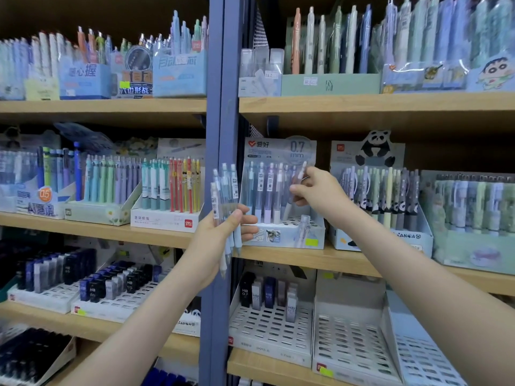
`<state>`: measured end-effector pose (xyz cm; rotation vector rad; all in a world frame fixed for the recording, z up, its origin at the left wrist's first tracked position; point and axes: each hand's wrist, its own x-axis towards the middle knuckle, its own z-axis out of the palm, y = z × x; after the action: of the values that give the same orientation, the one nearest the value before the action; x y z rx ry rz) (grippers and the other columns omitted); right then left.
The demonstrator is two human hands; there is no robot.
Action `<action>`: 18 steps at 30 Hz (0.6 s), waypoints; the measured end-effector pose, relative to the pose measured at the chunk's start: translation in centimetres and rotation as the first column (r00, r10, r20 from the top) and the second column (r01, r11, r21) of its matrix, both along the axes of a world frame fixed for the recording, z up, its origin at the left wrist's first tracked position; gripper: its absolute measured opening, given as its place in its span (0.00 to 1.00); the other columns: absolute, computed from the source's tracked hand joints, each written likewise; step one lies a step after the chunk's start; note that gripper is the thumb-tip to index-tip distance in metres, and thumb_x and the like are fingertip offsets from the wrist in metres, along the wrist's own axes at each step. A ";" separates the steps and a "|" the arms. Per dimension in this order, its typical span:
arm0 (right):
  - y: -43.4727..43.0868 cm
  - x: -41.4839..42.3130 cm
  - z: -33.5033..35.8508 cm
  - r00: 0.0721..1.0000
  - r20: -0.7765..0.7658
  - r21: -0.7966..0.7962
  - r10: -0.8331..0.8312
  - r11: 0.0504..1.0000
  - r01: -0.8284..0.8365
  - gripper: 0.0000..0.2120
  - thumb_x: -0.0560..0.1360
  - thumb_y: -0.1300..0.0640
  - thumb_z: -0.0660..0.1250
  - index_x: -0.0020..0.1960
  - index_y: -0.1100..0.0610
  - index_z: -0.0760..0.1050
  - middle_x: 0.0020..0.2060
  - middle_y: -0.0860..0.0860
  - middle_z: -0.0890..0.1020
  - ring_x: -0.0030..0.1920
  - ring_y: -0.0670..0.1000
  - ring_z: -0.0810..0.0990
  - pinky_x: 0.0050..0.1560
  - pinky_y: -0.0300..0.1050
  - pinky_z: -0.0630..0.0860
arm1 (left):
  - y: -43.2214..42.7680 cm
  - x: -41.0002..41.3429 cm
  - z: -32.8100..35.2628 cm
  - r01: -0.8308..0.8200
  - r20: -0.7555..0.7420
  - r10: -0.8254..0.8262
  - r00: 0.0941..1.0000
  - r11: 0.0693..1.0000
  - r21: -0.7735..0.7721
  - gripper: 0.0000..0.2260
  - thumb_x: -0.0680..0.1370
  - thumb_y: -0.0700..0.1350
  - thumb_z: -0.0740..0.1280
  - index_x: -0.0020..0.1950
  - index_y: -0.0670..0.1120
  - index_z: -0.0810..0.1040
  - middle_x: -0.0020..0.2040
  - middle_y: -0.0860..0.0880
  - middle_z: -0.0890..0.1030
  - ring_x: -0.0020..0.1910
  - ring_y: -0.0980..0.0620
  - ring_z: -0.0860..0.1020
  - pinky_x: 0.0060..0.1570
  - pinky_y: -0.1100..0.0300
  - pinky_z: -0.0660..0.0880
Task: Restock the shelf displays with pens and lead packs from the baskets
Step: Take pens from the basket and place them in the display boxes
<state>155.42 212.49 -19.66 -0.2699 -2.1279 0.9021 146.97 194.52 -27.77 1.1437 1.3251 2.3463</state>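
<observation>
While my left hand (223,238) is curled tight round a bundle of pens (225,188), thumb across the front and fingers wrapped behind, it holds them upright in front of the blue post (216,93) between the two shelf bays. I count at least four caps sticking up out of that fist; the lower ends poke out below my palm, and I cannot tell the exact number there.

My right hand (320,195) reaches into the display box (281,236) with the 0.7 mm header card and pinches a single pen (299,174) between thumb and fingertips. That pen leans, cap up towards the card and tip down towards the box's holed base. Beside it, to its left, about five more pens stand upright in the back row.

These pens have pale translucent barrels in icy blue and lilac, lighter grips, and white barcode stickers; some stickers read 0.7, others 0.5.

This box sits on the middle wooden shelf (306,260), just right of the post. One level below it, five lead packs (269,292) marked HB stand at the back of a white tray (271,330).
</observation>
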 end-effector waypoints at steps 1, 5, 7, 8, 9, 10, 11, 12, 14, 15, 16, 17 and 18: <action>0.0 0.0 0.0 1.000 -0.004 -0.003 0.005 1.000 -0.005 0.07 0.78 0.63 0.64 0.55 0.63 0.73 0.49 0.60 0.80 0.43 0.52 0.81 0.34 0.34 0.78 | 0.1 0.0 0.0 0.001 0.002 -0.001 1.000 1.000 0.001 0.06 0.80 0.40 0.61 0.50 0.42 0.77 0.40 0.46 0.85 0.40 0.50 0.83 0.48 0.56 0.81; -0.2 0.2 0.4 0.989 -0.148 0.013 -0.020 1.000 0.022 0.01 0.79 0.60 0.63 0.49 0.56 0.72 0.48 0.55 0.80 0.44 0.51 0.80 0.40 0.39 0.79 | 0.3 -0.2 0.0 -0.005 0.020 0.005 1.000 1.000 0.008 0.06 0.80 0.40 0.61 0.50 0.41 0.77 0.43 0.45 0.85 0.43 0.49 0.84 0.48 0.57 0.81; -0.2 0.4 0.7 0.967 -0.249 -0.005 -0.048 0.999 0.048 0.02 0.80 0.60 0.61 0.50 0.58 0.71 0.47 0.55 0.79 0.41 0.52 0.78 0.32 0.32 0.74 | 0.4 -0.2 -0.1 -0.007 0.036 0.007 0.999 1.000 0.013 0.06 0.80 0.40 0.61 0.51 0.41 0.77 0.44 0.45 0.85 0.45 0.48 0.84 0.49 0.57 0.81; -0.1 0.5 0.9 0.960 -0.273 -0.002 -0.062 0.998 0.064 0.03 0.80 0.60 0.60 0.51 0.59 0.71 0.46 0.56 0.78 0.41 0.52 0.78 0.30 0.30 0.73 | 0.5 -0.2 -0.1 -0.008 0.038 0.008 0.999 1.000 0.013 0.06 0.80 0.39 0.61 0.51 0.41 0.77 0.44 0.45 0.85 0.46 0.48 0.84 0.49 0.56 0.81; 0.1 0.5 1.1 0.960 -0.271 0.011 -0.074 0.997 0.080 0.03 0.80 0.60 0.60 0.51 0.59 0.71 0.46 0.56 0.78 0.42 0.53 0.78 0.30 0.30 0.73 | 0.5 -0.2 -0.1 -0.007 0.039 0.007 0.999 1.000 0.012 0.06 0.81 0.39 0.61 0.51 0.41 0.77 0.45 0.44 0.85 0.47 0.47 0.84 0.49 0.56 0.81; 0.3 0.5 1.2 0.964 -0.251 0.024 -0.083 0.995 0.092 0.02 0.80 0.61 0.60 0.51 0.60 0.71 0.45 0.56 0.78 0.44 0.53 0.79 0.31 0.30 0.73 | 0.6 -0.2 -0.1 -0.005 0.040 0.005 0.999 1.000 0.010 0.06 0.81 0.39 0.61 0.51 0.40 0.77 0.45 0.44 0.85 0.47 0.47 0.84 0.49 0.57 0.81; 0.4 0.4 1.2 0.972 -0.218 0.037 -0.092 0.994 0.102 0.02 0.80 0.61 0.60 0.51 0.60 0.71 0.45 0.55 0.78 0.45 0.53 0.80 0.32 0.30 0.75 | 0.7 -0.1 -0.1 -0.004 0.040 0.004 0.999 1.000 0.008 0.06 0.81 0.39 0.61 0.51 0.40 0.77 0.45 0.44 0.85 0.47 0.48 0.84 0.49 0.57 0.81; 0.5 0.3 1.1 0.978 -0.177 0.053 -0.108 0.991 0.119 0.02 0.80 0.62 0.61 0.52 0.60 0.71 0.46 0.55 0.78 0.46 0.54 0.80 0.35 0.32 0.76 | 0.7 -0.1 -0.1 -0.005 0.040 0.004 0.999 1.000 0.007 0.06 0.81 0.39 0.61 0.52 0.40 0.77 0.45 0.44 0.85 0.47 0.48 0.84 0.49 0.57 0.81; 0.7 -0.2 0.9 0.983 -0.101 0.089 -0.153 0.983 0.163 0.05 0.79 0.61 0.62 0.54 0.62 0.72 0.48 0.57 0.78 0.48 0.55 0.81 0.41 0.40 0.78 | 0.8 -0.1 -0.1 -0.005 0.043 0.004 0.999 1.000 0.011 0.06 0.81 0.39 0.61 0.52 0.40 0.77 0.44 0.45 0.85 0.47 0.48 0.84 0.49 0.58 0.81; 0.7 -0.4 0.8 0.983 -0.071 0.103 -0.172 0.979 0.178 0.06 0.79 0.61 0.63 0.55 0.63 0.71 0.49 0.58 0.78 0.48 0.56 0.81 0.42 0.42 0.78 | 0.8 -0.1 -0.2 -0.004 0.043 0.003 0.999 1.000 0.013 0.06 0.81 0.40 0.61 0.52 0.40 0.77 0.44 0.45 0.85 0.46 0.49 0.84 0.48 0.58 0.81; 0.6 -0.5 0.8 0.981 -0.051 0.117 -0.185 0.975 0.190 0.07 0.79 0.61 0.63 0.55 0.63 0.71 0.49 0.58 0.79 0.48 0.56 0.81 0.44 0.45 0.79 | 0.8 -0.1 -0.2 -0.005 0.039 0.004 0.999 1.000 0.014 0.06 0.80 0.40 0.61 0.52 0.41 0.77 0.43 0.45 0.85 0.46 0.49 0.84 0.48 0.58 0.81; 0.6 -0.7 0.7 0.980 -0.041 0.126 -0.194 0.972 0.198 0.07 0.79 0.61 0.63 0.55 0.63 0.71 0.49 0.59 0.79 0.48 0.57 0.81 0.47 0.50 0.80 | 0.8 -0.1 -0.3 -0.006 0.034 0.006 0.999 1.000 0.013 0.06 0.80 0.40 0.61 0.52 0.41 0.77 0.43 0.45 0.85 0.46 0.49 0.84 0.48 0.58 0.81; 0.6 -0.8 0.7 0.979 -0.040 0.130 -0.200 0.971 0.203 0.06 0.79 0.61 0.63 0.54 0.63 0.71 0.48 0.59 0.79 0.48 0.57 0.81 0.50 0.54 0.79 | 0.8 -0.1 -0.3 -0.005 0.031 0.005 1.000 1.000 0.013 0.06 0.80 0.40 0.61 0.52 0.41 0.77 0.43 0.46 0.85 0.46 0.49 0.84 0.48 0.59 0.81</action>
<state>154.64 213.09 -18.92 -0.3954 -2.0819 0.6400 146.88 195.27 -28.10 1.1047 1.3060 2.3696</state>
